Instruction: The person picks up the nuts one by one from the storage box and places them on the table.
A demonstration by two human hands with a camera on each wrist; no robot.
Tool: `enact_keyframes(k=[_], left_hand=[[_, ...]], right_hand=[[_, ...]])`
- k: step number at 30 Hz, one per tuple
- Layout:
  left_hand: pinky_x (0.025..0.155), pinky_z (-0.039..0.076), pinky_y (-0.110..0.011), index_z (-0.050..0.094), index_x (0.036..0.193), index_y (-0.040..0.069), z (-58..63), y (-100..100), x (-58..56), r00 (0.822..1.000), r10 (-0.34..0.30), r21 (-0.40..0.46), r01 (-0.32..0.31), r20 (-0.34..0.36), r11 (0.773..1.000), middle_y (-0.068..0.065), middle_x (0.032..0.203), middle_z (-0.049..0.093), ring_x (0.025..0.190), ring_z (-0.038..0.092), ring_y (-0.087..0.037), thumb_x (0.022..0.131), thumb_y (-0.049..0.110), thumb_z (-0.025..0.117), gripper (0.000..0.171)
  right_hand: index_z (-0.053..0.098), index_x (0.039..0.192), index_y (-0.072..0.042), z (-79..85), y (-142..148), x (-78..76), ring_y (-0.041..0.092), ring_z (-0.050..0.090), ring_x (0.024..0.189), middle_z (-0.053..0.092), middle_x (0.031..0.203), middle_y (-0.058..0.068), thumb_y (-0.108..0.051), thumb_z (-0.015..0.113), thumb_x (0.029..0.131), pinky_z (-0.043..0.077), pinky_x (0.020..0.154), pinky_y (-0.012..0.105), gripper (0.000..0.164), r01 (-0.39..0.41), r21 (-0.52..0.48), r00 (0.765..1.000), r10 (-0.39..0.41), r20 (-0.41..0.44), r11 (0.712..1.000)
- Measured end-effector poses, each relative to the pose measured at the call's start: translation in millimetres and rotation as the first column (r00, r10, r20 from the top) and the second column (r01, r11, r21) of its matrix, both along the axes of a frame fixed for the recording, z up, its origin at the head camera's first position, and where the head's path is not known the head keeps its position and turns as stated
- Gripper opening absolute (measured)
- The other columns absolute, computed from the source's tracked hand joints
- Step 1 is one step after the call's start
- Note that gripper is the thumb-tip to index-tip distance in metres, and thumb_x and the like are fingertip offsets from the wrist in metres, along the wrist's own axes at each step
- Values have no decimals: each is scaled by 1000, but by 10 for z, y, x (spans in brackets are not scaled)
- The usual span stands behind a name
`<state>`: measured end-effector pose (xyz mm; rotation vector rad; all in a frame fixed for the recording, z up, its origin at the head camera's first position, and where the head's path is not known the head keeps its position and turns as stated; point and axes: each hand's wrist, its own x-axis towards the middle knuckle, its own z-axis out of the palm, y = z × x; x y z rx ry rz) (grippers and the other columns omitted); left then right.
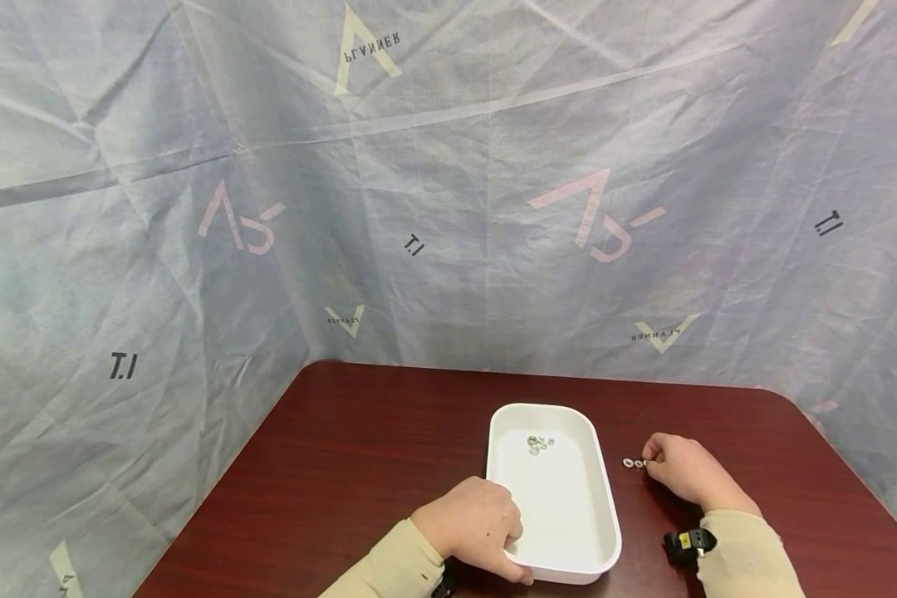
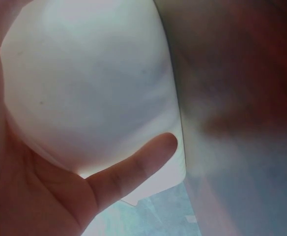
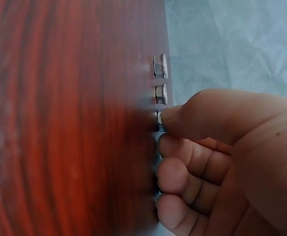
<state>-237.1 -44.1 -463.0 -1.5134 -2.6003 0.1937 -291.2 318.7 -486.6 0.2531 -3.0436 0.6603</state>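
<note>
A white rectangular tray stands on the dark red table. My left hand grips its near left corner, fingers over the rim and thumb along the outside wall. Several small shiny metal nuts lie in a cluster toward the tray's far end. To the right of the tray, my right hand is low at the table, thumb and forefinger pinching a small ring-shaped metal nut. Two similar nuts stand in a row beside it; its far side is hidden by the fingers.
The wood-grain table extends on both sides of the tray. A wrinkled grey printed cloth hangs behind the table and along its left side. A black wrist device sits at the right sleeve.
</note>
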Motion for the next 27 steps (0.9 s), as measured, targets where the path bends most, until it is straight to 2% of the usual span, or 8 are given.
enact_keyframes(k=[12, 17, 27], left_hand=[[46, 30, -21, 42, 46, 31, -20, -7, 18, 1000, -2, 1, 2, -11, 1000, 19, 51, 38, 52, 37, -1, 75, 77, 66, 60], [46, 30, -21, 42, 46, 30, -6, -9, 20, 1000, -4, 1, 4, -3, 1000, 19, 51, 39, 51, 37, 0, 75, 77, 66, 60], [46, 30, -21, 44, 47, 30, 15, -11, -4, 999, -5, -2, 5, 40, 1000, 19, 50, 39, 51, 37, 0, 78, 76, 65, 59]], right_hand=[[61, 90, -11, 45, -8, 46, 16, 50, 66, 54, 73, -2, -9, 69, 85, 42, 65, 39, 10, -7, -7, 1000, 7, -16, 1000], [61, 93, -10, 146, -49, 67, 16, 52, 68, 56, 76, -1, -10, 69, 86, 44, 65, 40, 10, -6, -7, 1000, 6, -16, 1000], [64, 99, -10, 398, -197, 145, 16, 55, 73, 59, 81, -2, -13, 70, 86, 46, 66, 42, 15, -44, 7, 996, 45, -74, 999]])
